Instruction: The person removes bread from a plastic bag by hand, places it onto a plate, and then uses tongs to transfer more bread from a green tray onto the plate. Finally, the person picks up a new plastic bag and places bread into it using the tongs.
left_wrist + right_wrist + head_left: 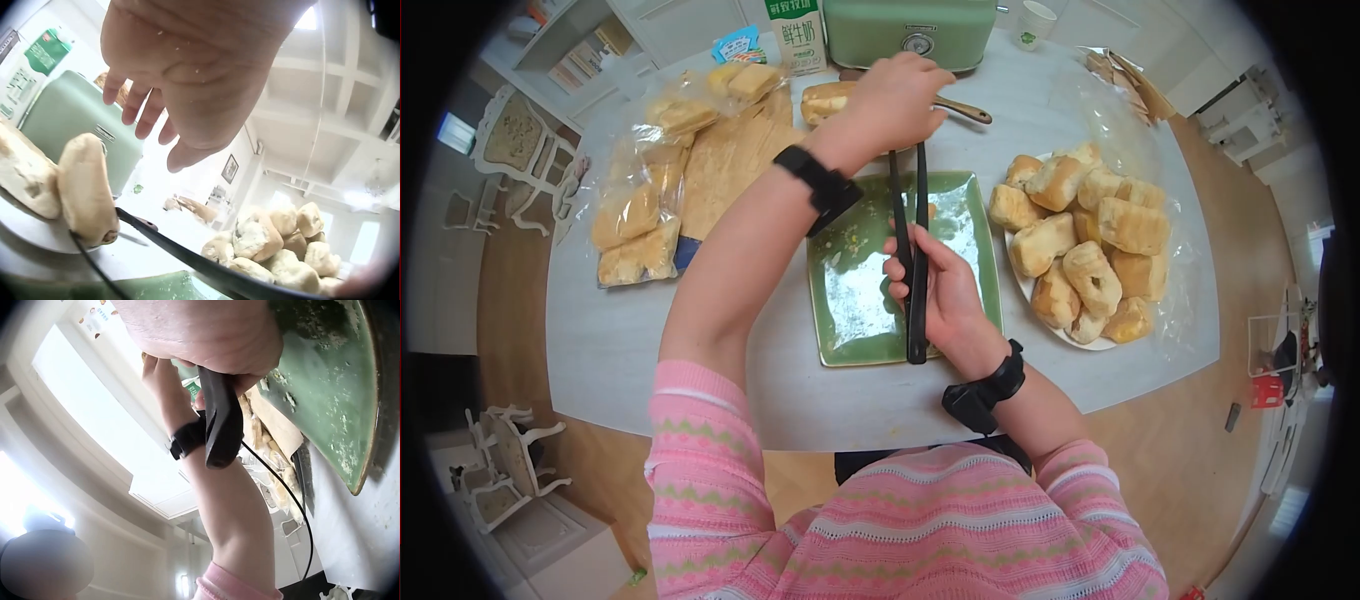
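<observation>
My right hand (945, 285) holds a pair of black tongs (916, 300) above the green square plate (850, 345), their tips pointing away from me. In the left wrist view the tong tips lie on either side of a bread roll (86, 187), which leans against another bread roll (28, 175) over a white plate (31, 234). My left hand (895, 100) hovers over the far end of the tongs, holding nothing; its fingers hang loosely. From the head, that hand hides the tong tips and the roll between them. Crumbs dot the green plate.
A plate heaped with bread rolls (1085, 240) stands on the right. Bagged bread (635, 215) and a wooden board (735, 170) lie on the left. Behind are a green toaster (910, 30), a milk carton (798, 40) and a paper cup (1033, 25). A brown handle (965, 108) juts out beyond the left hand.
</observation>
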The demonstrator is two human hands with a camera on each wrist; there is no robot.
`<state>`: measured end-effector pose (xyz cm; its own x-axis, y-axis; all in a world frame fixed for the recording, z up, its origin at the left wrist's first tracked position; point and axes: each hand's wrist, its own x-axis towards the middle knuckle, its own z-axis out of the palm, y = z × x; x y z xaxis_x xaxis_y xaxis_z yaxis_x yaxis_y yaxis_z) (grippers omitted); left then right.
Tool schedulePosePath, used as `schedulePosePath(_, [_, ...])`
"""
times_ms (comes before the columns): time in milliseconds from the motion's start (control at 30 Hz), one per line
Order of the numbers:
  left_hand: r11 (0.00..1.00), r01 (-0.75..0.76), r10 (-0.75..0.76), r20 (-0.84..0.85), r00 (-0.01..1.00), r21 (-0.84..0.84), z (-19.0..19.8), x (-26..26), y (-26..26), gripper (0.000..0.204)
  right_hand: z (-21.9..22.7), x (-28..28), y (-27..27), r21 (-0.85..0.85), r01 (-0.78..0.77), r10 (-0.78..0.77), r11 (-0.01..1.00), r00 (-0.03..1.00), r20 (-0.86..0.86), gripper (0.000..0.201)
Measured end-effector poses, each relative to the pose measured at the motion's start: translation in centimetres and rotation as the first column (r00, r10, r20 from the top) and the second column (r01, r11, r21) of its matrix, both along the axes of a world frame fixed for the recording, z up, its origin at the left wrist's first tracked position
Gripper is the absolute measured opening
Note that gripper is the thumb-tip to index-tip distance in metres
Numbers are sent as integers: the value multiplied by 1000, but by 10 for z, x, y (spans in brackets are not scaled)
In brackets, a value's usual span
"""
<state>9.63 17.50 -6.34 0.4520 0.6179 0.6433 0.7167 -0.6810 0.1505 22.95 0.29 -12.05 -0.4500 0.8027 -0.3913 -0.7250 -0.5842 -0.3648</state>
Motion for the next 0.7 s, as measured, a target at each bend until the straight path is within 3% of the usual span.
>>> schedulePosePath(67, [988,-44,15,-189,982,-149,0,30,18,30,-2,1,-1,-11,-10,10,1000,1000,-5,18])
schedulePosePath(100, [989,-42,15,-186,982,-144,1,43,28,30,-1,1,-1,-9,-9,9,1000,1000,1,18])
schedulePosePath(167, [911,-188,9,-438,899,-367,1,66,46,23,-1,4,-1,-10,-12,12,1000,1000,-4,18])
schedulePosePath(300, [916,-201,23,-455,890,-347,-7,88,59,14,1,7,2,2,-28,28,1000,1000,-4,19])
schedulePosePath(400, [870,-298,31,-560,828,-392,-4,99,62,24,-1,9,4,-1,-40,40,999,999,-2,20])
schedulePosePath(700, [867,-308,20,-589,808,-392,-13,94,71,21,-4,15,11,10,-62,62,998,997,-39,18])
